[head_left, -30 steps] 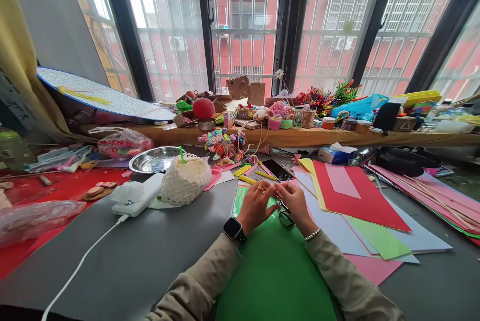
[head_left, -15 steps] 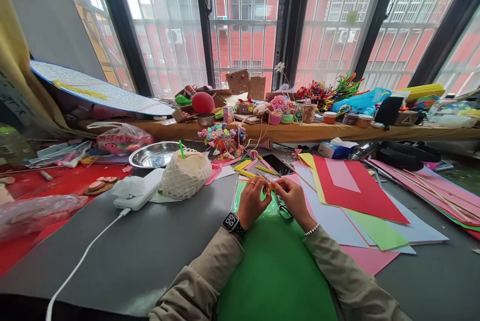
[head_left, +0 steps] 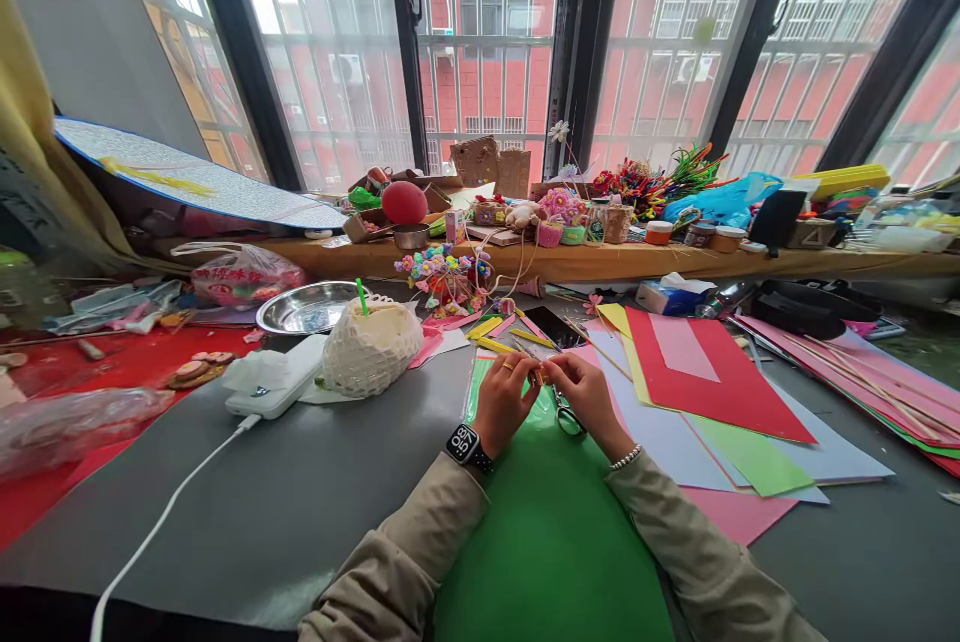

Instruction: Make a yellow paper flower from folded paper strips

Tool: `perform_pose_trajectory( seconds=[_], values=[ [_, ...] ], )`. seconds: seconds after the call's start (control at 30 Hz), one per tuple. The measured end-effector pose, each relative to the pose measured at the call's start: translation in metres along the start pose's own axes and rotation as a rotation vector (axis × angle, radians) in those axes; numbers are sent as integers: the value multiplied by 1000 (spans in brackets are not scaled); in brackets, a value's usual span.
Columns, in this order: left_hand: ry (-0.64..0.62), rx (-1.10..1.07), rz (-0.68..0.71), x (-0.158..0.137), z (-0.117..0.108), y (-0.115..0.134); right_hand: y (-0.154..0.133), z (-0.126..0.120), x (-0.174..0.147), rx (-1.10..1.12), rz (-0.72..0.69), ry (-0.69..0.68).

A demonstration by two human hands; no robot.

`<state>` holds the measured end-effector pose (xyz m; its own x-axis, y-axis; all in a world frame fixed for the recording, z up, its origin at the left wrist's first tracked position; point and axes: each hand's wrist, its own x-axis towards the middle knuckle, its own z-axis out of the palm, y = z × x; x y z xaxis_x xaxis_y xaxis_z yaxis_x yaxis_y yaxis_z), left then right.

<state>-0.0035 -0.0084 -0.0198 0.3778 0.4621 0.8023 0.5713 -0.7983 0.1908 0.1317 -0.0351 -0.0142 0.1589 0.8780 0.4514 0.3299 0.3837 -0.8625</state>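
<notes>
My left hand (head_left: 506,397) and my right hand (head_left: 581,392) meet above the far end of a green sheet (head_left: 555,532). Their fingertips pinch together at a small yellowish-orange piece (head_left: 544,375), mostly hidden by the fingers and too small to name. Under the right hand lies a pair of scissors, one handle loop (head_left: 568,419) showing on the green sheet. Several yellow strips (head_left: 487,329) and pink strips (head_left: 532,324) rest just beyond the fingers, near a dark phone (head_left: 551,325).
Coloured paper sheets (head_left: 720,382) spread at the right. On the left are a white power bank (head_left: 276,390) with its cable, a net-wrapped coconut (head_left: 371,352) with a green straw, and a metal bowl (head_left: 300,307). A flower craft (head_left: 442,277) stands before the crowded window sill (head_left: 337,260).
Both hands keep pinching in the same place, with only a slight shift of the fingers around the small piece. The view has moved a little; nothing else visibly differs.
</notes>
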Motion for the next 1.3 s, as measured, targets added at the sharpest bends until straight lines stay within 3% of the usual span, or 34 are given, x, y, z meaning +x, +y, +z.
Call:
perform_pose_trajectory(
  seconds=[0.93, 1.1, 1.3],
  values=[
    [6, -12, -57, -2, -2, 0, 2, -1, 0, 42, -26, -86],
    [5, -122, -150, 1, -8, 1, -6, -7, 0, 40, -49, -191],
    [-153, -391, -290, 6, -16, 1, -7, -10, 0, -87, -102, -166]
  ],
)
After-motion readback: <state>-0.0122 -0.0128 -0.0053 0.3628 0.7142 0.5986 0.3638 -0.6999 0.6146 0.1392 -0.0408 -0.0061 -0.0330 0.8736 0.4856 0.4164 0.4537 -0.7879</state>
